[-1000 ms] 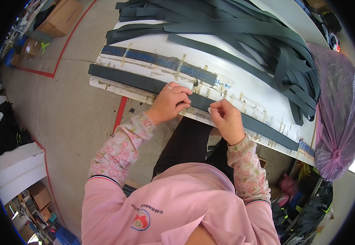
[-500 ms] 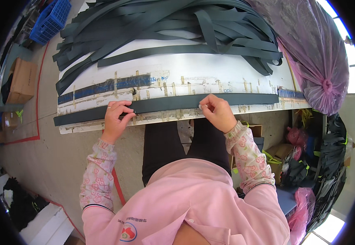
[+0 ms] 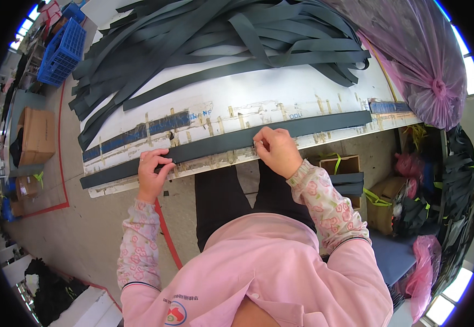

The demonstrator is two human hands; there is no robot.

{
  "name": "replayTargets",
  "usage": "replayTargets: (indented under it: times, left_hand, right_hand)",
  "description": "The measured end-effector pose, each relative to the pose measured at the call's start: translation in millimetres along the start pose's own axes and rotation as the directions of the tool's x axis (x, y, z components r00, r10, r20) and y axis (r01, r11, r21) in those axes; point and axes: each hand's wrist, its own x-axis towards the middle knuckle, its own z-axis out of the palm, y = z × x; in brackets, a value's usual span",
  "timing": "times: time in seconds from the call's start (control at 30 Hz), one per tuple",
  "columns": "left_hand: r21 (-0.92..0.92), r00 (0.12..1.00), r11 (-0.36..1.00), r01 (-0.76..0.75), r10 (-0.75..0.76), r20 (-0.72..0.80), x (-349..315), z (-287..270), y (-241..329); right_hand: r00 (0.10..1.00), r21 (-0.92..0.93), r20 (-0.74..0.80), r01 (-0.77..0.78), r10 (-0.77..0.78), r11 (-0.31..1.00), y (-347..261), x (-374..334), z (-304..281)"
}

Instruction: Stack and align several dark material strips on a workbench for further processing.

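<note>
Both hands pinch one dark strip at the bench's near edge.
Our left hand (image 3: 152, 173) and right hand (image 3: 276, 150) grasp the strip (image 3: 220, 143) on the bench (image 3: 258, 103); we should keep it taut and straight.

A long dark grey strip (image 3: 280, 132) lies flat along the table's near edge.

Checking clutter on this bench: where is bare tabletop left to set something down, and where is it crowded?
A bare white band of the table runs between the heap of dark strips behind and the single flat strip along the front edge. That edge is taken: the left hand and right hand pinch the strip there. The pink bag crowds the right end.
</note>
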Motion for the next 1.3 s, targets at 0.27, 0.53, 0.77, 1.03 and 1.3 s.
replayTargets:
  times: [0.27, 0.53, 0.77, 1.03, 1.3]
  left_hand:
    - [0.007, 1.0, 1.0, 0.002, -0.002, 0.003, 0, 2, -1]
    - [0.004, 1.0, 1.0, -0.003, 0.003, 0.019, -1, 0, -2]
    - [-0.094, 1.0, 0.995, 0.01, -0.008, 0.021, -5, 4, -16]
    - [-0.132, 0.98, 0.983, 0.125, -0.143, -0.136, -22, 9, -31]
    - [-0.005, 0.995, 1.0, -0.017, 0.017, -0.099, 11, 14, 4]
  right_hand:
    - [0.999, -0.07, -0.037, 0.02, -0.022, 0.997, 2, -3, 7]
    - [0.992, 0.097, 0.057, -0.118, 0.112, 0.988, -14, 6, -14]
    - [0.955, 0.232, 0.279, 0.032, -0.097, 0.972, -44, -10, 45]
    - [0.993, 0.042, 0.113, 0.038, -0.043, 0.998, -66, 66, 56]
    - [0.973, 0.359, 0.228, -0.06, -0.025, 0.931, -78, 54, 92]
